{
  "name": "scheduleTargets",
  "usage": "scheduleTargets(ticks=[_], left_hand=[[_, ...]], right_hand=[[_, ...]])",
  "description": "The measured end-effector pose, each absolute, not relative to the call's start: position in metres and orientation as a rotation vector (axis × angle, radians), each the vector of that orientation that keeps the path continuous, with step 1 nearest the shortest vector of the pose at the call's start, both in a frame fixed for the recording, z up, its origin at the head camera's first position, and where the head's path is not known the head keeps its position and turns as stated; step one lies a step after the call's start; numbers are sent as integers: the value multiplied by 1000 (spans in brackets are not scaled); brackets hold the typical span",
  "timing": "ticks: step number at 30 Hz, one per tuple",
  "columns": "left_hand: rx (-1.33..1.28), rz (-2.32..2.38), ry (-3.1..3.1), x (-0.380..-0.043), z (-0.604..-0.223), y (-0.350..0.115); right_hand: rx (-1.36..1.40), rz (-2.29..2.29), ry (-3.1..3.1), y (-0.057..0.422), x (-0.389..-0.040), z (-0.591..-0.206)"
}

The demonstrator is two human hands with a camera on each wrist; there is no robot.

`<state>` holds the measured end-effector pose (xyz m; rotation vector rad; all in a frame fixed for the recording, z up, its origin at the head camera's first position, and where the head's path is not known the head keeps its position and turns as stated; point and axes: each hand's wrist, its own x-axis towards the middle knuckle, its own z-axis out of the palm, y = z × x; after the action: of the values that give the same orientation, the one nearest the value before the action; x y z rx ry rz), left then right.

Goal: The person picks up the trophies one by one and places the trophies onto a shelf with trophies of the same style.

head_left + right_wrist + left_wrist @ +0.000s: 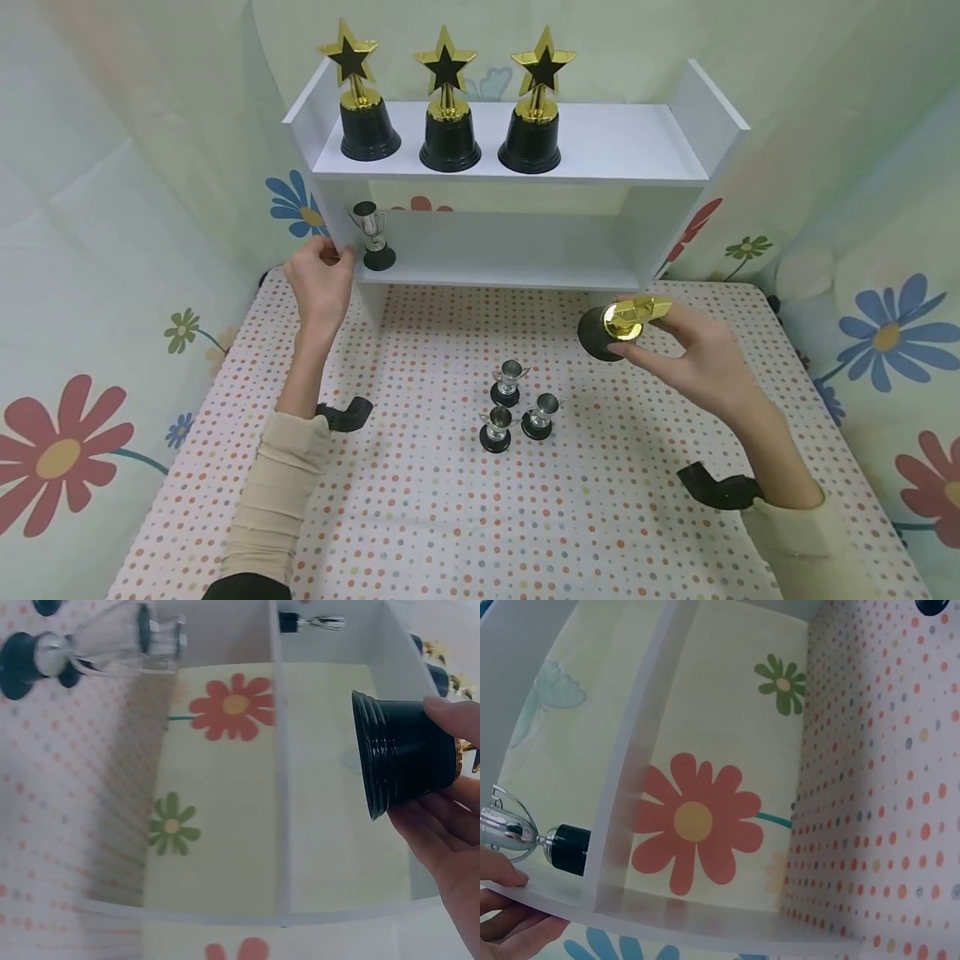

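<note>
In the head view my right hand [697, 354] grips a gold star trophy [603, 332] with a black base, tilted, over the table's right half in front of the shelf. The right wrist view shows its black base [405, 750] between thumb and fingers. My left hand [322, 283] pinches the left side panel of the white shelf [510, 250], thumb inside and fingers outside. Just beside that thumb, a small silver cup trophy [372, 233] stands at the left end of the middle shelf. On the top shelf, three star trophies [447, 125] stand in a row, left to centre.
Three small silver cup trophies [507, 382] stand grouped on the dotted tablecloth [450, 517], in front of the shelf and between the forearms. A flowered cloth backdrop [862, 208] hangs behind and at both sides.
</note>
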<state>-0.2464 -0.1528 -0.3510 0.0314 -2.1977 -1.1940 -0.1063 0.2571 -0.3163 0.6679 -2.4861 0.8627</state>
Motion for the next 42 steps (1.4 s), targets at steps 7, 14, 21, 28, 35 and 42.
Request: scheduleTargets(ticks=[7,14,21,28,35,42], left_hand=[[38,-1174,-2208,-246,-350,-152],[22,-1181,-2198,-245,-348,-152],[16,-1183,-2194,-245,-347,-152],[37,-1195,-2204,-245,-348,-152],[40,-1188,-2200,-246,-349,-152],[36,-1194,-2196,-246,-350,-152]], right_hand=[[696,934,-2438,257,-118,-287],[784,979,-2380,258,-131,-264],[770,1120,-2346,255,-144,-234],[616,1088,-2452,253,-156,-197],[370,1151,-2625,250,-177,-161],[254,999,-2812,247,-204,-138]])
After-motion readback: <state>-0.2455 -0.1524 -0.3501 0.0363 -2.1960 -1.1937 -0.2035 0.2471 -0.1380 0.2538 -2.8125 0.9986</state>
